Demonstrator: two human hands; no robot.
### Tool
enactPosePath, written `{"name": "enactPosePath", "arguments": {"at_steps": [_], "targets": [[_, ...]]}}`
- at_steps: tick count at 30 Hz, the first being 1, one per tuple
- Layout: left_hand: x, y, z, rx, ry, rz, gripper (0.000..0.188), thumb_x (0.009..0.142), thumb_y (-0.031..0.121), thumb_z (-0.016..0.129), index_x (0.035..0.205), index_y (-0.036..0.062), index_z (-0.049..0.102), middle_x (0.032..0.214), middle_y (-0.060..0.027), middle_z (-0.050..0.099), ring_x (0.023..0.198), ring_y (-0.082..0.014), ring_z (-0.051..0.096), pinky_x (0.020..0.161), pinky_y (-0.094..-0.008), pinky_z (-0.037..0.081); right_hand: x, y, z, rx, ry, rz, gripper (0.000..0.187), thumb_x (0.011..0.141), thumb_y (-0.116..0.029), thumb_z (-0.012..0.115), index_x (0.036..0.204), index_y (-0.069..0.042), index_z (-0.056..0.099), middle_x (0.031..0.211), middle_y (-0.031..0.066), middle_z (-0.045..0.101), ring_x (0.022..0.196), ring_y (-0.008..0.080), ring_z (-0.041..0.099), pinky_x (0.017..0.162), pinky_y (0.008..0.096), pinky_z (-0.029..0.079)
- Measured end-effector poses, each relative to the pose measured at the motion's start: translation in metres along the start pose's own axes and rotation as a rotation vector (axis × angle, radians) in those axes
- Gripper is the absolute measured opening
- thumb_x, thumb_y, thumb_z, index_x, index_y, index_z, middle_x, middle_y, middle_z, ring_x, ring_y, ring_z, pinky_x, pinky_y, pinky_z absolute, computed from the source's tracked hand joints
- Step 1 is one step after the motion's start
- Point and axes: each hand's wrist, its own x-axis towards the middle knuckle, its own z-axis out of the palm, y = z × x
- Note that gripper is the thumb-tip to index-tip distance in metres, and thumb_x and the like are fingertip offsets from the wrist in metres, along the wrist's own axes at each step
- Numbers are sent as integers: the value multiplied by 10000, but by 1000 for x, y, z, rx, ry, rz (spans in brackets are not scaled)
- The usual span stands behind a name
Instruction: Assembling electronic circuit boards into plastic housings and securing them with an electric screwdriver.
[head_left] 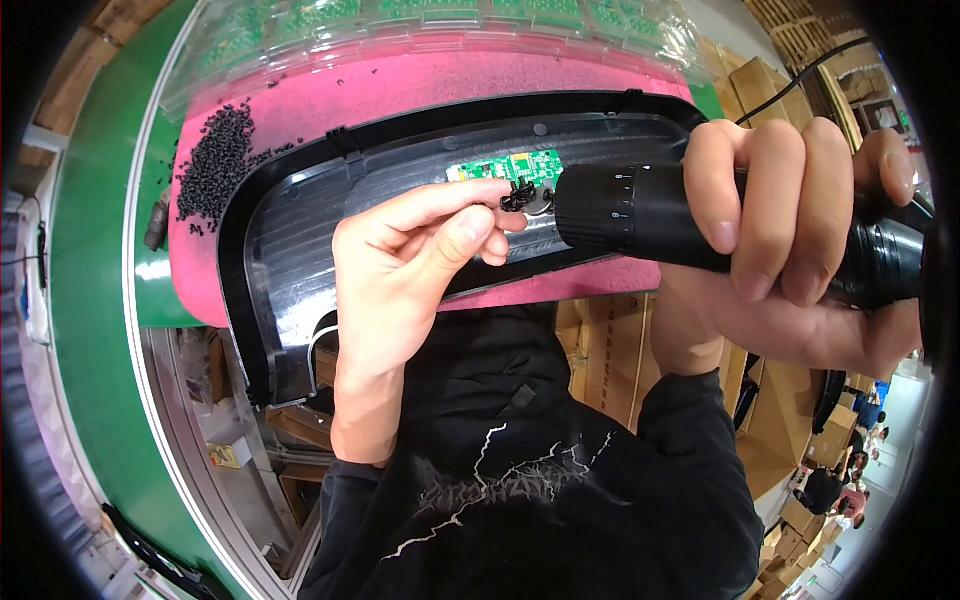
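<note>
The black power screwdriver point(650, 215) is right of the green board point(493, 169), held tight by the right hand point(790, 225). It looks heavy and hard; best held round its fat middle. The left hand point(405, 255) pinches black screws point(518, 195) by the board.

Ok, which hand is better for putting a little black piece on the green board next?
Probably the left hand: it pinches little black pieces near the green board. The right hand grips the black tool.
</note>
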Motion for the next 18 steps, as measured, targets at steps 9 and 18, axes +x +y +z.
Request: {"name": "enactPosePath", "arguments": {"at_steps": [9, 18], "targets": [[5, -4, -3, 65, 28, 20, 213, 937, 27, 651, 1129, -59, 682, 935, -165, 727, 783, -140, 670, 730, -254, 563, 2, 19, -6, 14, -65, -89, 610, 818, -532, 647, 1217, -100, 487, 712, -50, 549, 578, 82, 544, 627, 282, 470], [9, 3, -5, 1013, 184, 245, 78, 910, 2, 647, 963, -22, 698, 917, -120, 728, 786, -184, 664, 737, -298, 533, 15, 32, -52, 23, -189, 20, 596, 886, -573, 564, 1258, -109, 524, 751, -10, 535, 599, 109, 483, 605, 288, 376]]}}
